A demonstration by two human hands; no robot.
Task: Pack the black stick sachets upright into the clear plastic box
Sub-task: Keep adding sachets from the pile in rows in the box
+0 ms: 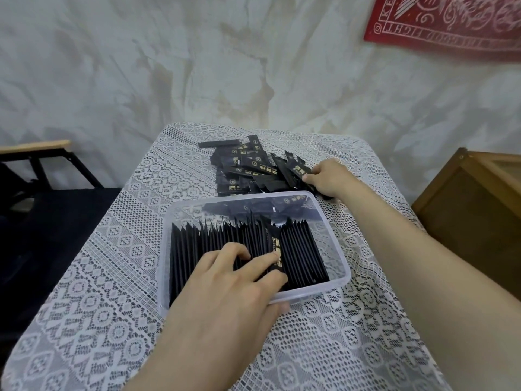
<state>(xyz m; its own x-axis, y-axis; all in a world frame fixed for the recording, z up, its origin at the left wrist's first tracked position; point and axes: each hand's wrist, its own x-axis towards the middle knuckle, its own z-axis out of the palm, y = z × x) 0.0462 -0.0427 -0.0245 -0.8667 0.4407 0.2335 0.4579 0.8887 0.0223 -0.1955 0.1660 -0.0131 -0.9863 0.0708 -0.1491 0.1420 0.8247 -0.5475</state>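
The clear plastic box (337,246) sits mid-table, holding a row of black stick sachets (298,249) standing on edge. My left hand (225,280) lies over the box's near side, fingers pressing on the sachet tops, thumb outside the near rim. One sachet with gold print (277,253) leans beside my index finger. Behind the box lies a loose pile of black sachets (248,167). My right hand (328,177) reaches to the pile's right end and pinches a sachet there.
A white lace cloth (324,334) covers the table. A wooden cabinet (473,198) stands at the right. A dark folding chair (48,170) is at the left. A pale wall with a red cloth (451,24) rises behind.
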